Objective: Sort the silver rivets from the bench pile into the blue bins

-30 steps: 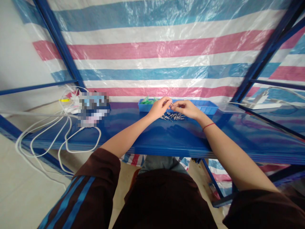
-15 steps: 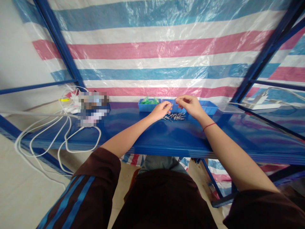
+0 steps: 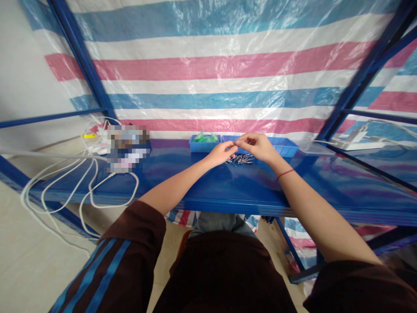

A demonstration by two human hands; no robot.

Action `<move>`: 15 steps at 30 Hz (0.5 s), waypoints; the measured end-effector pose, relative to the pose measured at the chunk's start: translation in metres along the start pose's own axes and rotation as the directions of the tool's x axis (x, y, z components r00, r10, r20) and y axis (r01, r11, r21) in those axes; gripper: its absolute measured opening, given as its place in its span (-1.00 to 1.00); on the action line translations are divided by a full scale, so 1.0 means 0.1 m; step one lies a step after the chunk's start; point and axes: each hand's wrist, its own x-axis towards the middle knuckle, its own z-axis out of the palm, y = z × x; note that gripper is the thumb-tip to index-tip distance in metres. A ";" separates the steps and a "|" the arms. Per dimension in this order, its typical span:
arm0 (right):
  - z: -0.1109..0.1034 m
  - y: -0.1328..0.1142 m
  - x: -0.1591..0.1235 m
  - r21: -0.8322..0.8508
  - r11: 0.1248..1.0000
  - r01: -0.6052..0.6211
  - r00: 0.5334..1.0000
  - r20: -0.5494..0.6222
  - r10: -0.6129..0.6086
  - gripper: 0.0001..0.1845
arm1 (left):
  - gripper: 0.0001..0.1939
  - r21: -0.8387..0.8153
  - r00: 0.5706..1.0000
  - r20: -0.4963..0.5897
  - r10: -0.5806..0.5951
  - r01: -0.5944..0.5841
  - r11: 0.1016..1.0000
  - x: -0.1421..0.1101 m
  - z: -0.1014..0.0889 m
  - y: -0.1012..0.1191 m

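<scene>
My left hand (image 3: 220,154) is closed in a pinch above the blue shelf, its fingertips against those of my right hand (image 3: 256,145). The right hand is pinched closed too. Whatever lies between the fingertips is too small to make out. Just below the hands, a loose pile of thin silvery metal pieces (image 3: 243,159) rests on the shelf. Behind them stands a blue divided bin (image 3: 286,147), partly covered by the right hand. Green pieces (image 3: 205,138) that look like plastic fill the bin's left section.
White cables (image 3: 93,182) loop over the left side of the blue shelf (image 3: 208,191), near a blurred-out cluster of items (image 3: 128,149). A clear plastic lid or tray (image 3: 316,148) lies right of the bin. A white power strip (image 3: 361,141) sits farther right. Striped sheeting (image 3: 208,69) hangs behind.
My right hand has moved left, and its fingertips now meet those of my left hand. The left hand has barely shifted. The pile and bin stay put.
</scene>
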 end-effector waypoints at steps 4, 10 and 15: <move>-0.01 0.00 0.01 -0.069 0.998 0.005 0.999 -0.036 -0.007 -0.65 | -0.82 0.017 0.992 -0.113 0.061 -0.060 0.998 0.01 -0.05 0.00; -0.02 0.04 0.01 -0.186 0.983 0.001 1.000 -0.003 -0.002 -0.69 | -0.80 0.123 0.962 -0.239 0.133 -0.106 0.987 0.03 -0.10 0.03; -0.07 0.28 0.05 -0.177 0.976 -0.125 0.989 0.060 0.137 -0.68 | -0.68 0.341 0.980 -0.139 0.145 -0.091 0.936 -0.03 -0.08 0.05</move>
